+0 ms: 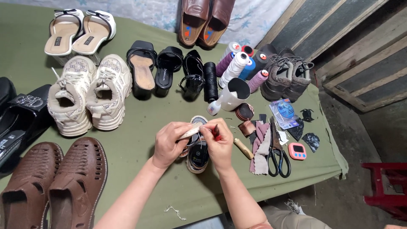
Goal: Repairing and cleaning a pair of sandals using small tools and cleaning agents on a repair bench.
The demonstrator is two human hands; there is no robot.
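I see both hands meeting over a small sandal (198, 153) that lies on the green-covered surface (140, 114), directly beneath and between them. My left hand (168, 143) is closed around a pale strap (190, 132) of that sandal, pinching it between thumb and fingers. My right hand (219, 143) is closed too, gripping a small red-handled tool (216, 132) whose tip sits right at the strap; I cannot tell exactly what kind of tool it is. Just to the right of the right hand lies a wooden-handled tool (243, 148), and beyond it a strip of pinkish cloth (260, 146), black scissors (279, 160) and a small pink timer (297, 151). Ahead of the hands stands a white container (232, 95), tipped over toward a cluster of thread spools (241, 63) in white, purple, blue and black. Left of the left hand sit cream sneakers (87, 95), and nearer to me on that side a pair of brown woven sandals (55, 182). Farther ahead are black sandals (167, 70), white heeled slippers (78, 32) and brown leather shoes (203, 21), with dark brown lace-up boots (286, 74) off to the far right of the spools.
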